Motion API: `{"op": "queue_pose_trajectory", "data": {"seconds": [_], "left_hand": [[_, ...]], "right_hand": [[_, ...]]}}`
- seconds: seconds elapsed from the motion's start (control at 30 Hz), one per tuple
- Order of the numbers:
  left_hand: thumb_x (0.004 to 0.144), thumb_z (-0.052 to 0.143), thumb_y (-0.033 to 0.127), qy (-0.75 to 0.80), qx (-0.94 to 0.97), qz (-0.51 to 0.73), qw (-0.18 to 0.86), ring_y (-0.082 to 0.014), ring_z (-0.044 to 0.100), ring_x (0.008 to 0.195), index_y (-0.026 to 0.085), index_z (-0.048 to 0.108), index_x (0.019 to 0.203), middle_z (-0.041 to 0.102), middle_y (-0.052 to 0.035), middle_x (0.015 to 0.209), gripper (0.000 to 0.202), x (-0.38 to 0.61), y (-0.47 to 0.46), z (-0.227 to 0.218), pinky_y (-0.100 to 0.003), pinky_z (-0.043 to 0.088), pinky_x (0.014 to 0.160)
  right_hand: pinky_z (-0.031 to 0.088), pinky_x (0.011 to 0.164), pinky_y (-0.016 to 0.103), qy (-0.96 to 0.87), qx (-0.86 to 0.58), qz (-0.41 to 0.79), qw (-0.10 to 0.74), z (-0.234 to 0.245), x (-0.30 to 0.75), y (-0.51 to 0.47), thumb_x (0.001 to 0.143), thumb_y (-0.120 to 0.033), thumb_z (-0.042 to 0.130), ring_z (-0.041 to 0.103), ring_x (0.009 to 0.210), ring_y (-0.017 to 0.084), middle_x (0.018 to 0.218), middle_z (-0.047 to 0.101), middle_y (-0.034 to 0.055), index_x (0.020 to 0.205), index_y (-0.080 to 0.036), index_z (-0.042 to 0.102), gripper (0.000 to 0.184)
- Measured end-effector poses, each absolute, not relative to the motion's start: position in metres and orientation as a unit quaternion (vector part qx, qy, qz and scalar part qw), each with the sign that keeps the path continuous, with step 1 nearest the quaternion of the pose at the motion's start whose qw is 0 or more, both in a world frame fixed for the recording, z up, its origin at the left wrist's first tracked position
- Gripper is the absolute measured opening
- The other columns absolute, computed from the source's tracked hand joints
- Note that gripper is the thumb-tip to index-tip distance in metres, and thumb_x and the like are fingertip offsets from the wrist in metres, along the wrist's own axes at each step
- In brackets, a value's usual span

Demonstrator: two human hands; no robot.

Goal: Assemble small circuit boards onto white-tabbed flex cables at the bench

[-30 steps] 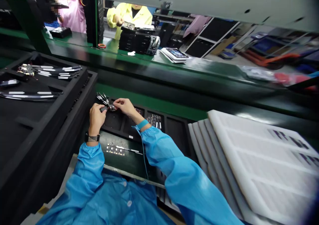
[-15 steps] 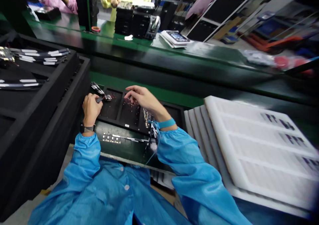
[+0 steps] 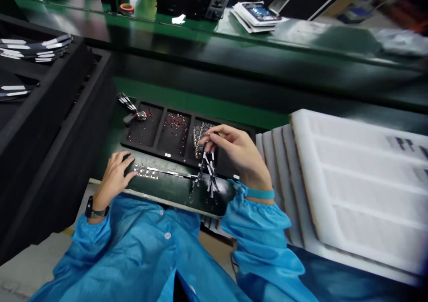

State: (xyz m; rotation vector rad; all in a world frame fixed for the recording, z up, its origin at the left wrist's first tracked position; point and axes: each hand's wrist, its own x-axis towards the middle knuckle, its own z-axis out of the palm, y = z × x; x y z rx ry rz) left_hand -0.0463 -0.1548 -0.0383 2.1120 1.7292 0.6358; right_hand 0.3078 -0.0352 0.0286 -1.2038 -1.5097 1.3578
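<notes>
My left hand [image 3: 116, 173] rests on the green bench with thumb and fingers apart, at the left end of a row of small circuit boards [image 3: 146, 173]. A thin black-and-white flat cable [image 3: 177, 174] runs right from that row. My right hand [image 3: 242, 155] is over the black tray [image 3: 152, 150], thumb and fingertips drawn together above a compartment of small boards [image 3: 198, 135]; anything pinched there is too small to make out. Below it lie several flat cables with white strips [image 3: 210, 175]. Tiny red parts [image 3: 175, 121] fill the middle compartment.
A dark grey piece [image 3: 128, 119] lies by a cable bundle [image 3: 126, 101] at the tray's upper left. Tall black foam trays [image 3: 83, 83] stand left. White foam trays [image 3: 309, 159] are stacked right. On the raised shelf are a tape roll [image 3: 127, 8] and a phone box [image 3: 262, 12].
My left hand has let go of the dark grey piece and come down to the circuit boards. My right hand has moved right, from the red parts to the compartment of boards.
</notes>
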Motion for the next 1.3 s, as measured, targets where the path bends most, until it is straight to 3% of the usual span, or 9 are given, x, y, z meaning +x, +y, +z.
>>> {"op": "queue_pose_trajectory", "data": {"seconds": [0.13,0.57,0.77,1.03,1.3], "left_hand": [[0.098,0.068,0.027,0.607,0.742,0.235,0.163,-0.0361,0.05,0.139,0.023,0.073,0.124,0.062,-0.0138,0.148,0.027,-0.045,-0.166,-0.058,-0.056,0.043,0.114],[0.092,0.062,0.018,0.605,0.72,0.203,0.274,-0.0283,0.056,0.112,0.023,0.055,0.102,0.065,-0.0085,0.115,0.013,-0.04,-0.147,-0.043,-0.044,0.044,0.1],[0.092,0.063,0.024,0.6,0.678,0.259,0.338,-0.0245,0.064,0.099,0.023,0.061,0.096,0.069,-0.0051,0.098,0.004,-0.047,-0.143,-0.047,-0.04,0.049,0.096],[0.079,0.078,0.035,0.585,0.552,0.401,0.439,-0.0215,0.071,0.085,0.019,0.069,0.099,0.074,-0.0054,0.093,0.026,-0.051,-0.128,-0.038,-0.037,0.058,0.086],[0.079,0.084,0.037,0.514,0.502,0.438,0.54,-0.0188,0.07,0.068,0.019,0.079,0.102,0.074,-0.0054,0.085,0.029,-0.039,-0.128,0.008,-0.035,0.06,0.071]], "right_hand": [[0.054,0.059,0.029,-0.586,-0.461,0.551,0.376,0.017,0.3,-0.037,0.086,-0.056,0.084,0.069,0.062,0.016,0.085,0.08,0.007,0.091,-0.02,0.072,0.039],[0.051,0.05,0.027,-0.599,-0.421,0.588,0.343,-0.006,0.284,-0.032,0.084,-0.064,0.082,0.063,0.05,0.013,0.084,0.08,0.0062,0.088,-0.02,0.072,0.046],[0.054,0.054,0.027,-0.591,-0.423,0.59,0.352,-0.008,0.289,-0.033,0.086,-0.06,0.081,0.067,0.054,0.014,0.084,0.079,0.0067,0.089,-0.018,0.073,0.042],[0.058,0.054,0.027,-0.571,-0.419,0.62,0.336,-0.02,0.287,-0.036,0.083,-0.064,0.084,0.076,0.062,0.018,0.086,0.081,0.009,0.091,-0.018,0.07,0.049],[0.059,0.055,0.028,-0.585,-0.387,0.639,0.316,-0.011,0.277,-0.044,0.086,-0.062,0.081,0.076,0.063,0.018,0.084,0.08,0.0072,0.089,-0.019,0.068,0.046]]}}
